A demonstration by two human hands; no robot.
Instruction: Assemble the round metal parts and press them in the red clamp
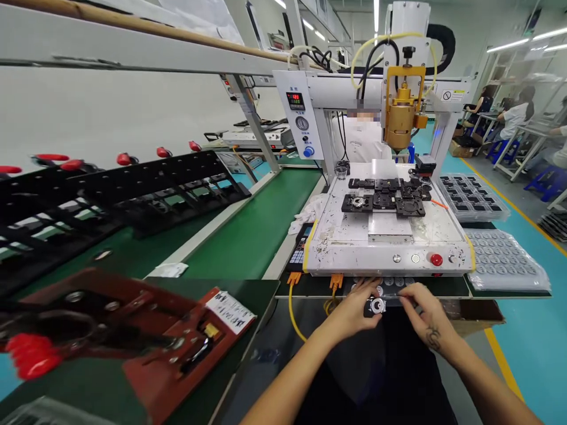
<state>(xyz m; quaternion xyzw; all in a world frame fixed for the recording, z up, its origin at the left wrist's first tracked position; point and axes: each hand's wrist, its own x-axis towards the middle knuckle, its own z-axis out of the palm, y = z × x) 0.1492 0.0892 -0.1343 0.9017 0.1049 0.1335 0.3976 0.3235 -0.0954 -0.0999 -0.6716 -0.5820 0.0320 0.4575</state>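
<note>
My left hand is closed on a small black part with a round silver-white face, held by its edge just in front of the machine. To its right, my right hand is pinched, thumb against fingers, close to a clear tray; whatever lies between the fingertips is too small to make out. The clear tray with round pieces rests at the bench edge, partly behind both hands. Above stands a white dispensing machine, with black fixtures on its bed and a gold nozzle head over them.
A brown-red hand press with a red knob stands at lower left. A green conveyor runs beside the machine, near black racks. Stacked clear trays lie at right. Yellow cables hang at the front. People sit in the background.
</note>
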